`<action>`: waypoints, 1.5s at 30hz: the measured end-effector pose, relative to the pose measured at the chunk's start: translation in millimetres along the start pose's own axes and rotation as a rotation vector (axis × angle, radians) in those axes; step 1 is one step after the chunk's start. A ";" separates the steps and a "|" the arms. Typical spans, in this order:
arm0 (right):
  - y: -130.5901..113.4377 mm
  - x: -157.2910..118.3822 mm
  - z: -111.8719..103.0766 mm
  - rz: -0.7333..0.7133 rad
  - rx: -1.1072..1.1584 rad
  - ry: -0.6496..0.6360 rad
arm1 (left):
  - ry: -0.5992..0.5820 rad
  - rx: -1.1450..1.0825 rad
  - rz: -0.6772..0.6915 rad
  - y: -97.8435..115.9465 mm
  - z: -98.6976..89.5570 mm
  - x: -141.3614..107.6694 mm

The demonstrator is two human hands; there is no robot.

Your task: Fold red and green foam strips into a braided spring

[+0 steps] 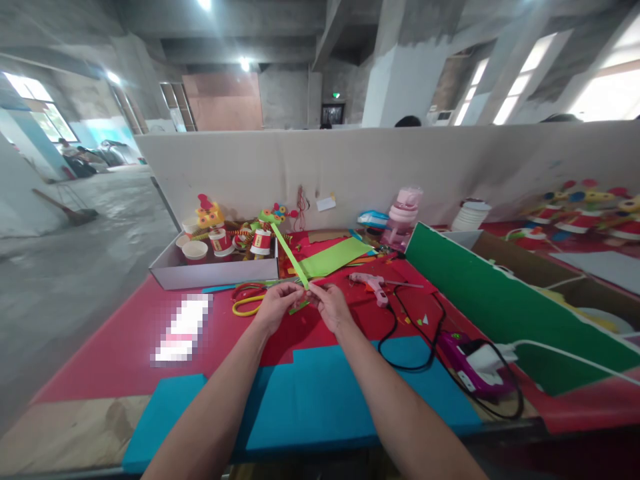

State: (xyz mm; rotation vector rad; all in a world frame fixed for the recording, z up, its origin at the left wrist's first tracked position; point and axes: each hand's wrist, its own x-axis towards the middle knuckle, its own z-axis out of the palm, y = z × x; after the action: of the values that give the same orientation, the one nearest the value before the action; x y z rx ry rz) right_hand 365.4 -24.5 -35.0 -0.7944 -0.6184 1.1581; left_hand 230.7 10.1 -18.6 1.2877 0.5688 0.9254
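Note:
A long narrow strip of bright green paper [290, 255] runs up and to the left from my fingertips. My left hand [278, 305] pinches near its lower end, and my right hand [329, 305] grips it just beside. The two hands almost meet over the red table; a short green piece shows beneath them. Yellow-handled scissors [245, 307] lie next to my left hand, their blades partly hidden. Behind the strip rests a wider green paper sheet [340, 257]. To the right of my right hand lies a pink glue gun [373, 283] with a glue stick in its back.
A white box [215, 274] at the left holds paper cups and colourful crafts. At the right stands a green-sided box [480, 313]. A purple power strip [475, 367] with black and white cables sits before it. Blue sheets [330, 400] cover the table's front edge.

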 end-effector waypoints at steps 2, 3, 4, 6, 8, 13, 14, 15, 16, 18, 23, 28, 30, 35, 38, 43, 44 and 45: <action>1.3 0.0 0.6 0.007 0.030 -0.004 | 0.009 0.010 0.004 -1.1 0.1 0.2; 1.5 -0.4 0.8 0.015 0.039 -0.008 | 0.015 0.008 0.006 -1.7 0.0 0.3; 1.4 -1.0 0.8 0.025 0.046 -0.007 | 0.023 0.003 0.009 -2.2 -0.2 0.5; 0.4 -2.5 0.9 0.049 0.063 0.005 | 0.037 -0.005 0.016 -2.8 -0.6 0.7; -1.0 -3.7 1.0 0.069 0.082 0.019 | 0.045 -0.001 0.019 -2.8 -0.6 0.9; -1.5 -4.5 2.3 0.077 0.097 0.017 | 0.058 0.036 0.028 -1.2 1.9 0.5; -0.7 -4.3 2.7 0.070 0.094 0.012 | 0.061 0.053 0.032 -0.9 2.8 0.4; 0.3 -4.1 3.1 0.060 0.089 0.006 | 0.065 0.077 0.042 -0.9 3.6 0.4; 1.4 -3.8 3.5 0.050 0.086 -0.002 | 0.071 0.108 0.058 -1.0 4.1 0.4; 3.6 -3.5 4.1 0.038 0.083 -0.017 | 0.094 0.183 0.105 -2.0 4.5 0.7; 7.3 -2.8 3.4 0.047 0.051 -0.004 | 0.140 0.336 0.202 -4.7 2.3 2.2; 8.4 -2.1 2.2 0.038 0.035 -0.001 | 0.171 0.427 0.262 -5.7 1.5 3.2; 7.6 -2.2 2.2 0.057 0.039 -0.011 | 0.180 0.438 0.271 -7.6 0.4 4.0; 5.3 -3.5 3.6 0.048 0.024 -0.035 | 0.196 0.429 0.261 -14.3 -2.7 6.4; 6.0 -3.7 4.1 0.018 -0.025 -0.029 | 0.196 0.359 0.241 -16.0 -1.9 6.5; 8.5 -1.5 1.6 -0.026 -0.116 0.000 | 0.209 0.280 0.216 -14.7 2.6 5.2; 8.2 -0.9 0.6 -0.036 -0.141 0.004 | 0.203 0.252 0.194 -14.2 3.2 4.9; 7.5 -0.4 -0.6 -0.048 -0.178 0.008 | 0.191 0.212 0.164 -13.9 3.6 4.8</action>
State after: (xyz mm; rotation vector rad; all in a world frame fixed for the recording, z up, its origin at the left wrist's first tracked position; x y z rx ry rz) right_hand 361.6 -23.6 -41.4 -0.9298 -0.7379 1.0653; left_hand 239.8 11.9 -30.5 1.4617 0.7338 1.1565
